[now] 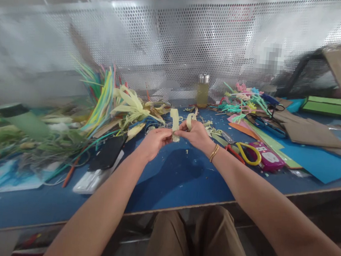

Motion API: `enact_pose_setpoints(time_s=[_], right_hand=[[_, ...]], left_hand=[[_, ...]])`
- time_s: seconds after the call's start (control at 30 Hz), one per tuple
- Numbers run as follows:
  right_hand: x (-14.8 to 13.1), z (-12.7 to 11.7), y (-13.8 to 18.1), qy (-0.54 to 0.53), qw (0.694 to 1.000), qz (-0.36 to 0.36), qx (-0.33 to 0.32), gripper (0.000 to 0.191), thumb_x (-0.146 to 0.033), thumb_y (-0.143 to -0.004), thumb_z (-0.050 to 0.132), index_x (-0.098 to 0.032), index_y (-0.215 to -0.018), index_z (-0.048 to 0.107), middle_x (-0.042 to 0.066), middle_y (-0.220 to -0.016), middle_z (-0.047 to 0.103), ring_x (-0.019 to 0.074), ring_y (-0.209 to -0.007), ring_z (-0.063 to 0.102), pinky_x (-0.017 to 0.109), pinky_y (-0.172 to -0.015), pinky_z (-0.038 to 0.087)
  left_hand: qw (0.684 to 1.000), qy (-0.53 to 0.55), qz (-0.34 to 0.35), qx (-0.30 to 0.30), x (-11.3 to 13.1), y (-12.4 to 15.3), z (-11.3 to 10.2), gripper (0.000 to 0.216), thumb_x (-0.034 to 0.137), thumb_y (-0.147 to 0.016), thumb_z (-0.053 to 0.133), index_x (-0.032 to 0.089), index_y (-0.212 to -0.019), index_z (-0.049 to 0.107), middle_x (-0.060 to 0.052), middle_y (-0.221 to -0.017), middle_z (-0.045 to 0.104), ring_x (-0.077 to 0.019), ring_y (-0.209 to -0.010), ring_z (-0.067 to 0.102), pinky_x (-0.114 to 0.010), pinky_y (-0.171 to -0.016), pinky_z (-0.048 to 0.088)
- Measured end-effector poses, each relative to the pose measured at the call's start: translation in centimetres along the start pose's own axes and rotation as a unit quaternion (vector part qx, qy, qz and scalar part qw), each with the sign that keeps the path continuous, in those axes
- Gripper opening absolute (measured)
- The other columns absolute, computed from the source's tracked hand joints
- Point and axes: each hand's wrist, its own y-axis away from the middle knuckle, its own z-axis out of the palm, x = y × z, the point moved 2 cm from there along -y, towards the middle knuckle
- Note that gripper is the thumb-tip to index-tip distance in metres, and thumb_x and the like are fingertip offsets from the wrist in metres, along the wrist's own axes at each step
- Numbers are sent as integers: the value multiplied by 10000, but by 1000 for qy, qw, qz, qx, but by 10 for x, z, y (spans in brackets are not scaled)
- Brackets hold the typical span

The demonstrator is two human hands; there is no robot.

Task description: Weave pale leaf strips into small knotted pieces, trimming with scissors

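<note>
Pale yellow-green strips of what looks like corn husk [174,119] are held between my two hands above the blue table. My left hand [156,142] pinches the lower part of the strip from the left. From the right, my right hand [194,135] grips the same piece, and a curled end of it [189,121] rises over its fingers. Both sets of fingertips nearly meet at a bunched lower end [175,137]. Just behind and left lies a pile of loose husks [133,106].
Scissors with a yellow handle [249,153] lie beside a purple case [266,156] at right. Coloured paper [312,157] and pipe-cleaner flowers [245,103] are further right. A bottle [202,91] stands behind. At left are a black phone [107,153] and pipe cleaners [102,103].
</note>
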Motion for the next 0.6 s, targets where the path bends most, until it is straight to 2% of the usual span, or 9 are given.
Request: enact_pose_setpoints(time_s=[0.1, 0.4, 0.5, 0.6], right_hand=[[0, 1, 1, 6, 1000, -4, 0, 219, -342, -712, 729, -171, -681, 595, -6, -661, 597, 116, -621, 510, 249, -611, 397], [4, 5, 2, 15, 999, 9, 33, 238, -331, -676, 766, -182, -665, 581, -16, -650, 596, 110, -606, 493, 249, -588, 381], [7, 8, 2, -7, 995, 83, 54, 298, -341, -619, 815, -189, -675, 565, -36, -608, 543, 99, -567, 446, 243, -535, 347], [10, 13, 4, -120, 972, 203, 0, 299, -359, -651, 803, -198, -677, 552, -88, -488, 378, 73, -456, 286, 237, -435, 221]], left_hand=[[1000, -22, 0, 12, -1, 0, 2, 261, 340, -611, 809, 147, -780, 765, -66, -784, 706, -154, -717, 589, -315, -745, 463], [997, -55, 46, 5, -9, -4, 3, 329, 223, -574, 806, 144, -889, 759, -49, -831, 727, -164, -776, 619, -317, -800, 470], [996, -53, 70, 11, -6, -4, 4, 559, 213, -571, 805, 158, -1119, 708, -57, -892, 737, -179, -815, 636, -322, -807, 482], [994, -73, 80, 6, -3, -2, 4, 794, 195, -602, 786, 194, -1361, 551, -41, -870, 734, -165, -756, 627, -313, -759, 486]])
